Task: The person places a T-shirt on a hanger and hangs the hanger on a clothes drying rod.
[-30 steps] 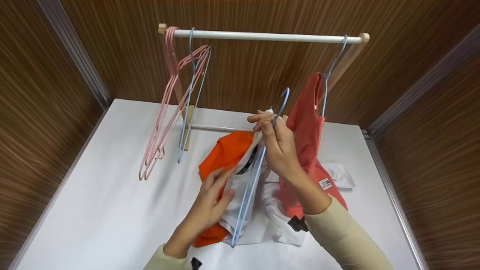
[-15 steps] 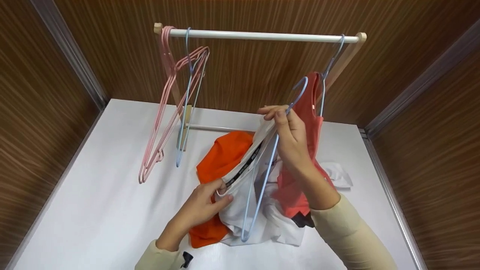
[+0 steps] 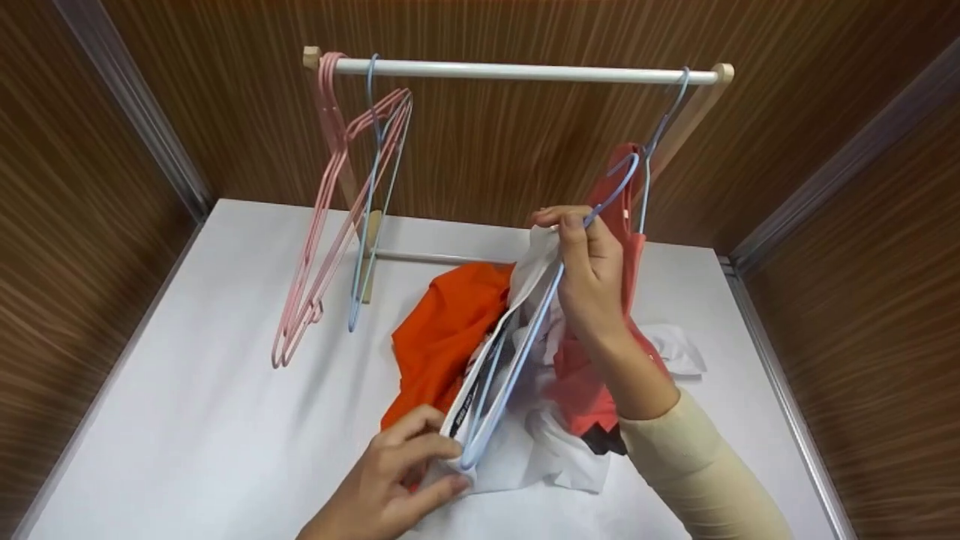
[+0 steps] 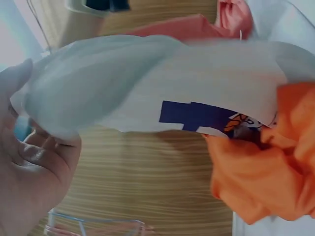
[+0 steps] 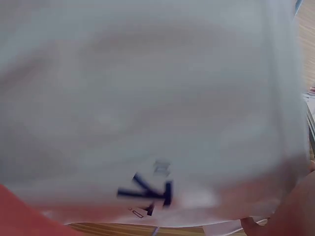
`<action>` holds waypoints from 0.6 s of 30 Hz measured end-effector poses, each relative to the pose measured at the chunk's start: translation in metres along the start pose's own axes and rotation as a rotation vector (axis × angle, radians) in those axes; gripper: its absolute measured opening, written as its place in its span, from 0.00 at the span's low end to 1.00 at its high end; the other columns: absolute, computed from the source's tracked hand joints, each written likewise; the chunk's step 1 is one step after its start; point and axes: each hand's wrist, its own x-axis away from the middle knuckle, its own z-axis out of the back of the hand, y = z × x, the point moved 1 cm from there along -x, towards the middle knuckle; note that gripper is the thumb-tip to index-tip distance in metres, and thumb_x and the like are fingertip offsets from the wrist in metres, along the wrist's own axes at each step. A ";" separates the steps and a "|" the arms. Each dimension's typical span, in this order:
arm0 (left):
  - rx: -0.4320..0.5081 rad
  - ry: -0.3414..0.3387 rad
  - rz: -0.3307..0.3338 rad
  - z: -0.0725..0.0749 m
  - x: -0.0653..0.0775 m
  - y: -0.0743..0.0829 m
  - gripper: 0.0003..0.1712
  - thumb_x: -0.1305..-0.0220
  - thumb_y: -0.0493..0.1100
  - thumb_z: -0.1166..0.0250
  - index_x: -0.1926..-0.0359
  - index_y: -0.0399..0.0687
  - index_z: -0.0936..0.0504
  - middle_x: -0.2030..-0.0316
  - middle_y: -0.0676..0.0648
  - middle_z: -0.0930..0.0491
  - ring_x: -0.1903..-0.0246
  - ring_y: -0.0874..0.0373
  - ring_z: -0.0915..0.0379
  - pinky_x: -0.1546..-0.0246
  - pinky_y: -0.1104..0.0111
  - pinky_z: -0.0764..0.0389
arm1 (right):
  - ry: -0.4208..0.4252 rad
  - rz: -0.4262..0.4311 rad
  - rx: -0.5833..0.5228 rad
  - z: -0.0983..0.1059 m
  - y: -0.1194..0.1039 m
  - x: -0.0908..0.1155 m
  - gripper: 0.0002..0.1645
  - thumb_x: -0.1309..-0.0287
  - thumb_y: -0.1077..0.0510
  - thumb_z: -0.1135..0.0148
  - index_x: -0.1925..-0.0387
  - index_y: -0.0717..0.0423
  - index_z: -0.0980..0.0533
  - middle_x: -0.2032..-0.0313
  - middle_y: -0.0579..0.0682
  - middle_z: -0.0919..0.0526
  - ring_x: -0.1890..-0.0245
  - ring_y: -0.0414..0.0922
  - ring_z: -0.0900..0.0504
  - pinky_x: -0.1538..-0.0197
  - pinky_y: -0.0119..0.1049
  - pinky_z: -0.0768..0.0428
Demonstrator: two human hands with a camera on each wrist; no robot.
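My right hand (image 3: 589,277) grips a light-blue wire hanger (image 3: 527,341) just below its hook and also holds the white shirt's (image 3: 534,259) upper edge. Slanting down to the left, the hanger runs along the shirt's opening, where a black lettered band shows inside. At its lower end my left hand (image 3: 386,472) pinches the shirt's edge between fingers and thumb, beside the hanger's corner. The left wrist view shows the shirt's fabric (image 4: 147,83) stretched sideways, with a dark blue print. White cloth (image 5: 162,113) with dark marks fills most of the right wrist view.
Behind the shirt lies an orange garment (image 3: 450,315). A coral garment (image 3: 634,281) hangs at the right of the rack's white rail (image 3: 510,71). Pink hangers (image 3: 322,195) and a blue hanger (image 3: 373,172) hang at its left. More white cloth (image 3: 574,457) lies on the table.
My left hand has taken hold of the shirt's edge and drawn it down to the hanger's lower end. My right hand has shifted right with the hanger.
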 end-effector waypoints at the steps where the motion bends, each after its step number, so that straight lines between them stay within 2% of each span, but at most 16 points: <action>1: 0.029 -0.002 -0.018 0.000 -0.001 0.004 0.16 0.44 0.35 0.26 0.56 0.51 0.19 0.56 0.45 0.27 0.66 0.60 0.27 0.67 0.76 0.24 | 0.003 0.013 0.016 0.001 -0.001 0.000 0.19 0.23 0.55 0.54 0.58 0.64 0.21 0.57 0.59 0.16 0.50 0.52 0.20 0.39 0.43 0.29; 5: 0.073 0.000 -0.086 0.001 -0.005 0.017 0.17 0.47 0.33 0.25 0.59 0.48 0.22 0.56 0.41 0.29 0.62 0.56 0.25 0.65 0.73 0.21 | 0.005 0.054 0.064 0.004 -0.002 0.003 0.20 0.23 0.53 0.53 0.57 0.65 0.21 0.57 0.61 0.17 0.51 0.50 0.19 0.40 0.44 0.27; 12: 0.082 0.063 -0.168 0.012 -0.012 0.033 0.16 0.46 0.31 0.27 0.60 0.44 0.23 0.59 0.38 0.30 0.67 0.57 0.26 0.66 0.73 0.23 | -0.002 0.107 0.108 0.001 -0.003 0.007 0.18 0.24 0.53 0.52 0.56 0.63 0.22 0.57 0.58 0.16 0.55 0.48 0.20 0.46 0.43 0.26; 15: 0.075 0.096 -0.151 0.016 -0.008 0.033 0.16 0.47 0.30 0.27 0.59 0.43 0.22 0.59 0.38 0.30 0.65 0.55 0.27 0.68 0.73 0.23 | -0.020 0.161 0.147 -0.007 -0.002 0.009 0.19 0.25 0.50 0.50 0.56 0.60 0.21 0.58 0.54 0.15 0.56 0.47 0.20 0.49 0.40 0.25; 18: 0.018 0.124 -0.118 0.017 -0.002 0.028 0.16 0.46 0.31 0.27 0.58 0.42 0.22 0.58 0.40 0.29 0.65 0.56 0.28 0.71 0.73 0.25 | -0.037 0.208 0.214 -0.016 -0.002 0.012 0.21 0.26 0.45 0.50 0.58 0.57 0.19 0.58 0.49 0.15 0.56 0.46 0.22 0.50 0.38 0.26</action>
